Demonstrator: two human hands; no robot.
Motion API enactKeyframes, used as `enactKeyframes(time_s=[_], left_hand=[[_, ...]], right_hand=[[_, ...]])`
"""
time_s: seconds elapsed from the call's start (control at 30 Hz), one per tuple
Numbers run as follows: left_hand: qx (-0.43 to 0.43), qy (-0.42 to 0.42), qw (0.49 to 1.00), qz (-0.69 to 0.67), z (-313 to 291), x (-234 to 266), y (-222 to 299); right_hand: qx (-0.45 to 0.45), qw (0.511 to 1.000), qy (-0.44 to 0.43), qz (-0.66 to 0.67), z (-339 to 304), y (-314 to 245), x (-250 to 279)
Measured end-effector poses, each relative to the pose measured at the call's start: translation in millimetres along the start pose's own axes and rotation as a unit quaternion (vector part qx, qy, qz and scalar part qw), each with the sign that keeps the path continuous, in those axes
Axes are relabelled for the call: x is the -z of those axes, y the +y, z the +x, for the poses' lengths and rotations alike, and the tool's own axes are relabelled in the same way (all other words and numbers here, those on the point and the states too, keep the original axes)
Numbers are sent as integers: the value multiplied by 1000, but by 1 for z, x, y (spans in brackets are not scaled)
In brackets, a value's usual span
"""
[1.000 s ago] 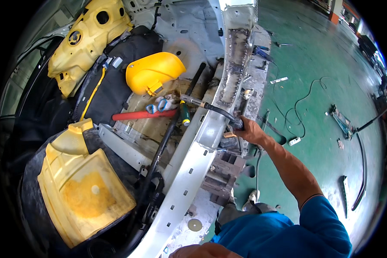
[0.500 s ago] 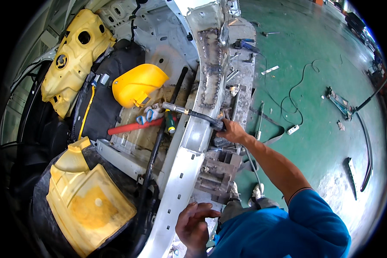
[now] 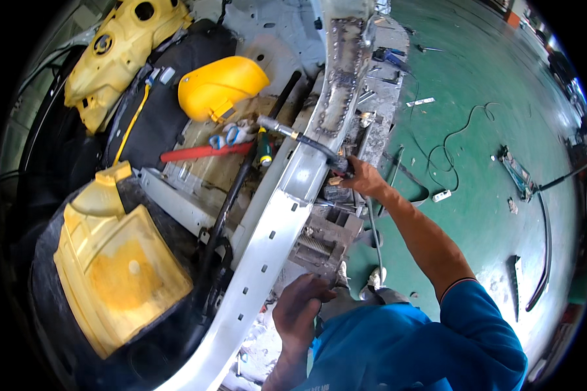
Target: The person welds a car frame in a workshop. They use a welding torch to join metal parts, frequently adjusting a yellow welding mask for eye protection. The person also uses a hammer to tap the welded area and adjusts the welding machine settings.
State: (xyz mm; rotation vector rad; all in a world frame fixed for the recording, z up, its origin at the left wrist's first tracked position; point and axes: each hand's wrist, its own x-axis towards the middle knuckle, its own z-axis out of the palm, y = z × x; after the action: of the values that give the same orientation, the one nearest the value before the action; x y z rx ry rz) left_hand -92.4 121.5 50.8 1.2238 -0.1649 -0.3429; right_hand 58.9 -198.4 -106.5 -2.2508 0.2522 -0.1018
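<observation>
My right hand [image 3: 365, 178] is closed around the black handle of a welding torch [image 3: 313, 146], whose metal nozzle points left over the bare metal car-body rail [image 3: 287, 215]. A hose hangs down below that hand. My left hand [image 3: 300, 309] hovers at the lower middle, near the rail and in front of my body. Its fingers curl loosely, slightly blurred, and nothing shows in them. A patch with a weld-bead outline [image 3: 340, 78] lies farther up the rail. Beyond the nozzle are gloves [image 3: 240, 133], a green-and-yellow screwdriver [image 3: 264, 148] and a yellow welding mask [image 3: 222, 88].
A red bar [image 3: 202, 153] and a long black bar [image 3: 228, 202] lie inside the car body. Yellow moulded panels [image 3: 124, 260] stand at left. On the bench [image 3: 388, 39] is a blue power tool [image 3: 390, 57]. A cable [image 3: 447, 146] and floor jack [image 3: 518, 176] are on the green floor.
The view has shifted, so the rail and car parts sit differently in the picture. My right hand still holds the torch over the rail. My left hand's fingers have drawn closer together.
</observation>
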Motion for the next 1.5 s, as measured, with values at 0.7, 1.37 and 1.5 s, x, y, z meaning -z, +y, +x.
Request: enactKeyframes(time_s=[0.7,1.37,1.5], left_hand=[[199,244,943,105,-169,105,-187],[280,704,641,119,-567,41,-308],[353,760,546,6,-662,6,-383]], right_hand=[[-370,916,-152,-9,-292,261,-80],[-134,736,-612,-257,-370,63,-227],[-27,726,-630,-274,-392,28,-331]])
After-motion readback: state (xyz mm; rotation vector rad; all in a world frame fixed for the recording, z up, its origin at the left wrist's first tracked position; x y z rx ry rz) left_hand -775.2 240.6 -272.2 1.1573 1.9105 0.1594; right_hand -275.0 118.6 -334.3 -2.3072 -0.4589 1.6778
